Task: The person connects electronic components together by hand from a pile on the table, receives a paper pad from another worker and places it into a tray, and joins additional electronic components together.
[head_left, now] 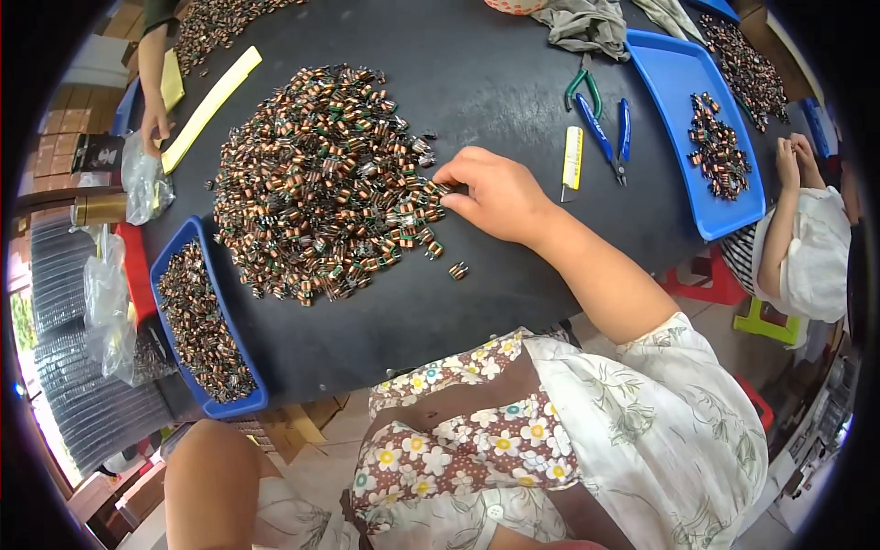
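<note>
My right hand [500,194] reaches to the right edge of a large heap of small copper-wound coils [312,183] on the dark table. Thumb and forefinger are pinched together at a coil there, and the fingertips partly hide it. Between copper windings, the coils show green and black parts and metal pins. One loose coil [458,270] lies apart, below and right of the heap. My left arm, bent, shows at the lower left. Its hand is out of view.
Blue trays of coils stand left [261,401] and right [708,229]. Green-handled pliers [594,92], blue-handled cutters [600,137], a yellow-and-white tool [572,158] and a grey cloth [587,27] lie beyond my hand. Another person's hand [156,126] is far left; a co-worker's hands [794,158] are right.
</note>
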Demonstrator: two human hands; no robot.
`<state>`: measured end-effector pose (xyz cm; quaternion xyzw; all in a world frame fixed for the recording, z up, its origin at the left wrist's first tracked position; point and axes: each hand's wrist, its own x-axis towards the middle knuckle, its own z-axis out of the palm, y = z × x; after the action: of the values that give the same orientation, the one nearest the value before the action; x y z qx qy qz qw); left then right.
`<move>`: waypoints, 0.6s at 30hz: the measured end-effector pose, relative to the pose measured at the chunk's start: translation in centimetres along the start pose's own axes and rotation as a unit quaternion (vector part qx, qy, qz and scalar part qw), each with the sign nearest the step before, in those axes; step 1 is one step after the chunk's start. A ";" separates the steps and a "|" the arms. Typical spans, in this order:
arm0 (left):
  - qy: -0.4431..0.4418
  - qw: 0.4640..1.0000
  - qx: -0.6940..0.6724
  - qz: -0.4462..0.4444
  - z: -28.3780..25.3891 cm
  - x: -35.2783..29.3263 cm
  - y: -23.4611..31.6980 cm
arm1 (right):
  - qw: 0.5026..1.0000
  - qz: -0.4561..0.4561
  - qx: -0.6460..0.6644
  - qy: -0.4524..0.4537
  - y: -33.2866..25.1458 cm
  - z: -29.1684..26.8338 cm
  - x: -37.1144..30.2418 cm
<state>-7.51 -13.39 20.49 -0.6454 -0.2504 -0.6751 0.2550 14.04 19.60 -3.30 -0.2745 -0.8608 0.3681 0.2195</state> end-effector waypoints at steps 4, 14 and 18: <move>0.017 1.000 0.016 -0.012 3.0 -0.8 -0.6 | 0.996 -0.017 -0.091 -0.014 -1.5 1.1 0.8; 0.086 0.993 -0.016 -0.084 3.2 -2.6 -0.4 | 0.999 0.015 0.049 0.001 -0.9 -0.1 0.3; 0.104 0.988 -0.032 -0.109 13.6 -5.6 -5.8 | 0.994 -0.005 0.107 -0.014 0.1 -1.1 0.4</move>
<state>-1.06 0.10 15.41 -0.5483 -0.2695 -0.7700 0.1840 14.40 20.44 -2.64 -0.2403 -0.8206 0.4608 0.2376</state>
